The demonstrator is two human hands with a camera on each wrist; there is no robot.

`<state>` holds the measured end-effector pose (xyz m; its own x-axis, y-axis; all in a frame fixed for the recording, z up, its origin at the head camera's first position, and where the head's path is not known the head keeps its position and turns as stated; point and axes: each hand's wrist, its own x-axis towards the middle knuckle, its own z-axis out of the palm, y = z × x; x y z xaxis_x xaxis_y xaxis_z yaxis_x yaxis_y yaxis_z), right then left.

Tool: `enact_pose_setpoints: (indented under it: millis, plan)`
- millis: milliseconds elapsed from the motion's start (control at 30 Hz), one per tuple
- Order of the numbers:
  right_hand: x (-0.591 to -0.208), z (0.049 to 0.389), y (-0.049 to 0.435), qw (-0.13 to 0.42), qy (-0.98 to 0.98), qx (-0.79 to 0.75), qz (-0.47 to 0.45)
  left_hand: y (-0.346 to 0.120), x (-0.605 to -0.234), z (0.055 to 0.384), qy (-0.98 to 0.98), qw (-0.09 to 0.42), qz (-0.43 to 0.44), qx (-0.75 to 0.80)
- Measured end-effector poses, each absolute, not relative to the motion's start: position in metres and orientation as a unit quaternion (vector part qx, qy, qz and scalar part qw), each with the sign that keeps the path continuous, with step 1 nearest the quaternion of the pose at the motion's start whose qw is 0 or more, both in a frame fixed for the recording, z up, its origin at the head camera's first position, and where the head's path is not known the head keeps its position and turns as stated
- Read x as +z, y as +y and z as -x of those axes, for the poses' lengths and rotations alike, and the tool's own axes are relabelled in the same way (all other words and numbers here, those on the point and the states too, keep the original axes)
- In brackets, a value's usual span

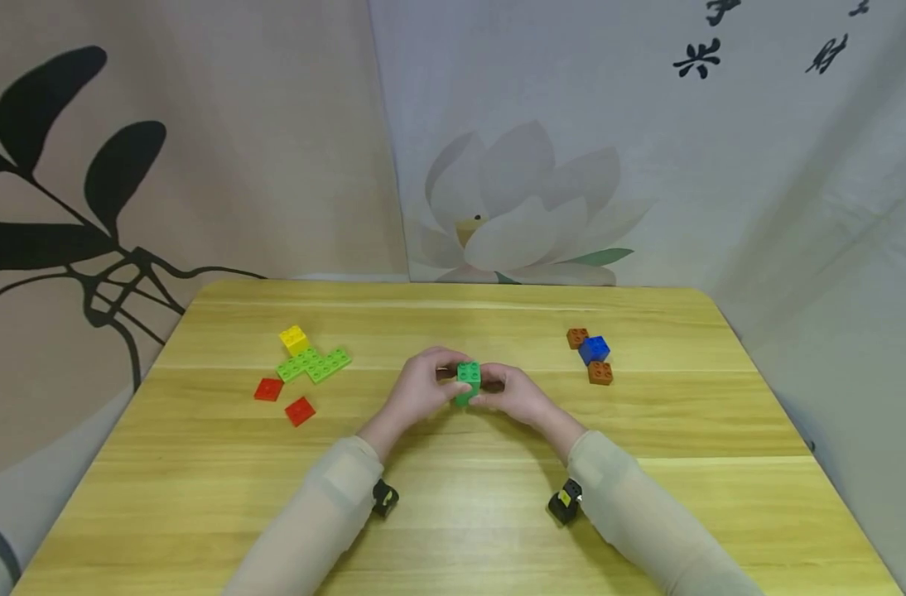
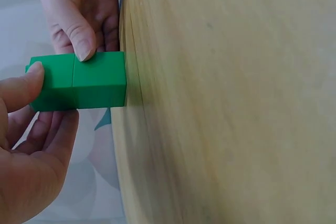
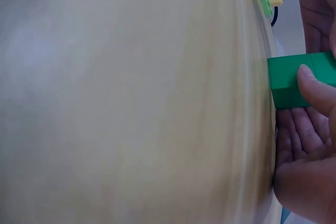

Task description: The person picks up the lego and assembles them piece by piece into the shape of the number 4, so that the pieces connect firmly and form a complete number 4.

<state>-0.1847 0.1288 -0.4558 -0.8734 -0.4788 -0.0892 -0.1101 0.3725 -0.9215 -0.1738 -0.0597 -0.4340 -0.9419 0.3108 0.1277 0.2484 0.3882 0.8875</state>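
Two green building blocks [image 1: 468, 374], one stacked on the other, stand upright at the middle of the table, studs up. A thin seam between the two shows in the left wrist view, where the stack [image 2: 100, 72] appears on its side. My left hand [image 1: 426, 383] pinches the upper block between thumb and fingers. From the other side my right hand [image 1: 514, 389] grips the stack lower down, its thumb [image 3: 315, 90] on the face near the seam and its fingers behind.
To the left lie light green plates [image 1: 315, 364], a yellow block [image 1: 294, 340] and two red flat pieces [image 1: 268, 389]. On the right, a blue block [image 1: 595, 349] sits with two brown blocks [image 1: 600, 373]. A printed cloth [image 1: 535, 165] hangs behind the wooden table [image 1: 468, 530].
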Motion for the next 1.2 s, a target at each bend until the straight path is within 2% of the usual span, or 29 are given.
enact_pose_setpoints:
  millis: [267,500,733,1200]
  plan:
    - [-0.471,0.192,0.13,0.167,0.818,-0.521,0.177,-0.065,-0.437,0.175,0.829,0.019,-0.174,0.531]
    - [-0.455,0.184,0.128,0.172,0.822,-0.515,0.173,-0.085,-0.428,0.172,0.805,0.001,-0.197,0.559]
    - [-0.469,0.19,0.129,0.172,0.826,-0.511,0.162,-0.113,-0.436,0.179,0.815,-0.022,-0.167,0.554]
    - [-0.469,0.192,0.131,0.185,0.814,-0.524,0.17,-0.172,-0.433,0.182,0.863,-0.046,-0.096,0.494]
